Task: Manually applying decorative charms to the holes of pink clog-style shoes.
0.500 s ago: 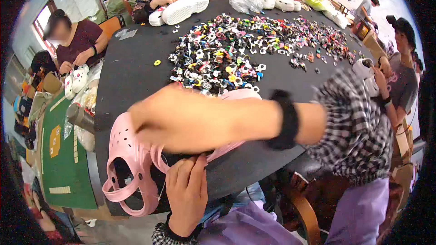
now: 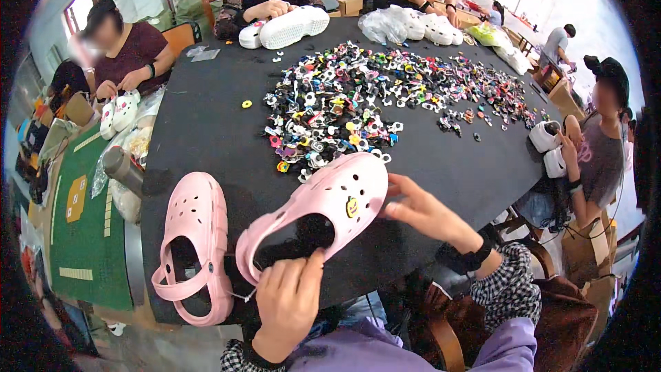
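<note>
A pink clog [image 2: 368, 172] lies tilted in front of me, its toe pointing up and right toward a pile of charms. My left hand [image 2: 289, 300] is closed on the rim of its foot opening. At the toe, my right hand [image 2: 430, 213] has thumb and fingers stretched apart, the fingertips touching the tip or just beside it. One small yellow and dark charm [image 2: 352, 207] sits in a hole on the upper. A second pink clog [image 2: 196, 203] rests at the left, toe away from me, with no charm showing. A thin whitish tie [image 2: 242, 297] shows between the two clogs.
Loose multicoloured charms [image 2: 337, 107] cover much of the black tabletop [image 2: 206, 131]. One yellow charm [image 2: 246, 104] lies apart. Co-workers around the table handle white clogs [image 2: 296, 27]. At the left are a green mat [image 2: 103, 234] and a grey cylinder [image 2: 122, 169].
My right hand has drawn back from over the clog to its toe, uncovering the upper and its charm. My left hand keeps its hold on the rim.
</note>
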{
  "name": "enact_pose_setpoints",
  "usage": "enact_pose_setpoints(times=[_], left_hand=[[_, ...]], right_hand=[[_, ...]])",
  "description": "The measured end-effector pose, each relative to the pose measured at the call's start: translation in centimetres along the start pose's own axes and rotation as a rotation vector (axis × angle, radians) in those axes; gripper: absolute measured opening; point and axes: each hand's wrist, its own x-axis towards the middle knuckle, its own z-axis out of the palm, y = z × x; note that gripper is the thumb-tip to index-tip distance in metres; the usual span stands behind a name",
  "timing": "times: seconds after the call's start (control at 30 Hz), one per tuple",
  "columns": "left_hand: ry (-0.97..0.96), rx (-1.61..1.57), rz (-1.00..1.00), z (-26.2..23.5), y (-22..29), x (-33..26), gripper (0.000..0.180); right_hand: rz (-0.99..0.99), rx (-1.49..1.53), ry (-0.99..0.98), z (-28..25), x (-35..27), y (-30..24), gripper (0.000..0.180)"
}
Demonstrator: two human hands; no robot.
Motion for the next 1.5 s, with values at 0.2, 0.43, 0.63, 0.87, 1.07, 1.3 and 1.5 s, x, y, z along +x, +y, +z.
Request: enact_pose_setpoints(times=[0.2, 0.43, 0.63, 0.87, 1.07, 1.3, 1.5], left_hand=[[-0.097, 0.018, 0.073, -2.0, 1.4, -0.4, 0.041], [-0.074, -0.043, 0.009, -3.2, 1.1, -0.3, 0.054], [-0.028, -0.132, -0.073, -3.8, -1.3, -0.7, 0.042], [-0.164, -0.175, -0.039, -5.0, 0.0, -0.9, 0.054], [-0.135, -0.129, 0.006, -4.4, -1.2, 0.2, 0.046], [-0.100, -0.163, -0.062, -3.8, -1.5, 0.4, 0.039], [-0.100, -0.161, -0.100, -3.9, -1.6, 0.1, 0.034]], right_hand=[[-0.115, 0.090, 0.048, 2.3, 3.5, -1.0, 0.062], [-0.282, -0.315, 0.018, 6.4, 8.5, -3.6, 0.054], [-0.283, -0.348, -0.135, 8.6, 8.2, -2.1, 0.049], [-0.188, -0.368, -0.029, 2.6, 9.1, -2.4, 0.022], [-0.201, -0.387, 0.298, -3.9, 11.6, -1.6, 0.022], [-0.365, -0.585, 0.316, -4.4, 16.0, -2.6, 0.029], [-0.382, -0.993, 0.221, -2.3, 17.2, 3.5, 0.064]])
